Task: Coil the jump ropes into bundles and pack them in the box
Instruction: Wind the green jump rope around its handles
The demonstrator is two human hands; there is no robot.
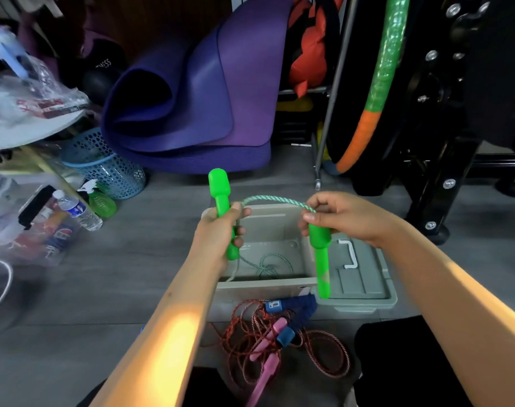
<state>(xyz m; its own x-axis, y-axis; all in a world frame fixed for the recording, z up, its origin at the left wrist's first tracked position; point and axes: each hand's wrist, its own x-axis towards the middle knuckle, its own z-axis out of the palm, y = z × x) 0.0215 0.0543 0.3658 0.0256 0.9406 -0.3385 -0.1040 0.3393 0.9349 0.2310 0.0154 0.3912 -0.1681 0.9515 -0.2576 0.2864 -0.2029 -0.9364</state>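
Note:
My left hand (221, 230) grips one green handle (219, 189) of a jump rope, held upright above the grey box (268, 284). My right hand (344, 218) holds the other green handle (322, 259), which points down. A short arc of pale green rope (273, 199) spans between the two hands, and more of it lies looped inside the box. In front of the box, on the floor, lies a tangled red rope (323, 362) with pink handles (268, 365) and a rope with blue handles (291, 306).
The box lid (359, 277) lies flat to the right of the box. A purple rolled mat (191, 98) stands behind it. A blue mesh basket (103, 165), a water bottle (77, 210) and a green spray bottle (100, 201) sit at left. Black equipment and a green-orange hoop (379, 83) stand at right.

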